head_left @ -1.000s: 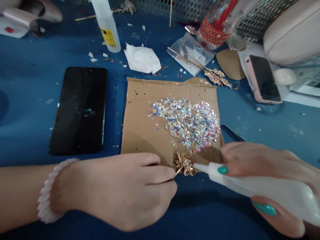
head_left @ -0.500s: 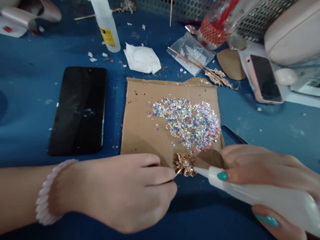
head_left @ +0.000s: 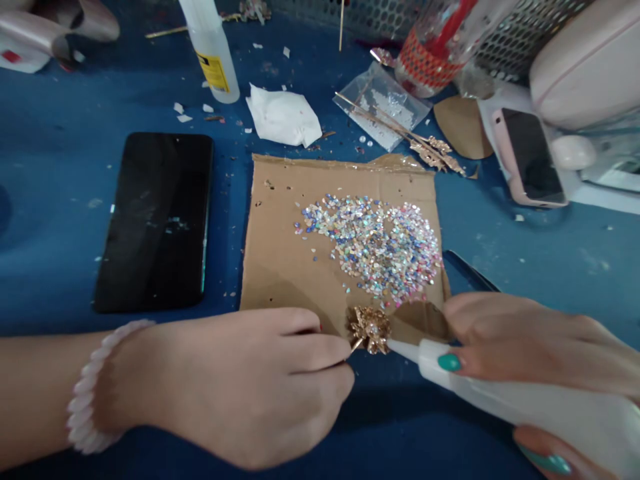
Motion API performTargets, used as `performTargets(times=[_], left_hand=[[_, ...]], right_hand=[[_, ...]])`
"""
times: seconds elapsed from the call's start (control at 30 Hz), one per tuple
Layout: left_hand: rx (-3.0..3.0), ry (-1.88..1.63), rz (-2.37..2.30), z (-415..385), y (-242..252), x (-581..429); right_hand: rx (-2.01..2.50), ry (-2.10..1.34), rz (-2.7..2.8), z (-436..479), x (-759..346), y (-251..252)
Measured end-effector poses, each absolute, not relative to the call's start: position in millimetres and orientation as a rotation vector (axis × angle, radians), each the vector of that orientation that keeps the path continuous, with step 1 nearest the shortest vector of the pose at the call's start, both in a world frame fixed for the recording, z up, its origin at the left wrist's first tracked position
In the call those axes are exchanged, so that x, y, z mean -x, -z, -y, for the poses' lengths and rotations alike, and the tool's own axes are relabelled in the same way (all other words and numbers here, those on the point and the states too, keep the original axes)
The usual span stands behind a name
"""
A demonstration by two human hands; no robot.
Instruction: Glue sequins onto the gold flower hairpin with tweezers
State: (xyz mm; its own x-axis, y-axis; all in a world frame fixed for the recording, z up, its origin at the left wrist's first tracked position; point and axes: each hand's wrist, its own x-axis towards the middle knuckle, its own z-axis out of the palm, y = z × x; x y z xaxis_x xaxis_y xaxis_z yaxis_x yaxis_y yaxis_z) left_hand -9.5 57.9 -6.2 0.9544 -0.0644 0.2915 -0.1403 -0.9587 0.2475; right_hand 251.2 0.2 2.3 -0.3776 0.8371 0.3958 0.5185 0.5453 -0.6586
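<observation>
One gold ornament (head_left: 370,329): left hand (head_left: 240,387) pinches, glue bottle (head_left: 525,400) tip touches.

Pinches the gold ornament (head_left: 370,329) by its stem with the left hand (head_left: 260,383), at the near edge of the cardboard sheet (head_left: 280,253). Grips the white glue bottle (head_left: 525,400) in the right hand (head_left: 540,347), nozzle tip touching the ornament's right side. Shows the rhinestone pile (head_left: 373,243) on the cardboard just beyond, and the black phone (head_left: 155,220) to the left.
</observation>
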Motion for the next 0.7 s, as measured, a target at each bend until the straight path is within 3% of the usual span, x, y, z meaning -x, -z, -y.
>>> performTargets(times=[0.2,0.7], left_hand=[[-2.848,-0.361,0.151,-58,5,10],[-2.820,-0.370,0.160,-57,7,10]], right_hand=[[1.106,-0.534,1.864,1,-249,0],[1.028,-0.544,2.086,-9,-250,-13]])
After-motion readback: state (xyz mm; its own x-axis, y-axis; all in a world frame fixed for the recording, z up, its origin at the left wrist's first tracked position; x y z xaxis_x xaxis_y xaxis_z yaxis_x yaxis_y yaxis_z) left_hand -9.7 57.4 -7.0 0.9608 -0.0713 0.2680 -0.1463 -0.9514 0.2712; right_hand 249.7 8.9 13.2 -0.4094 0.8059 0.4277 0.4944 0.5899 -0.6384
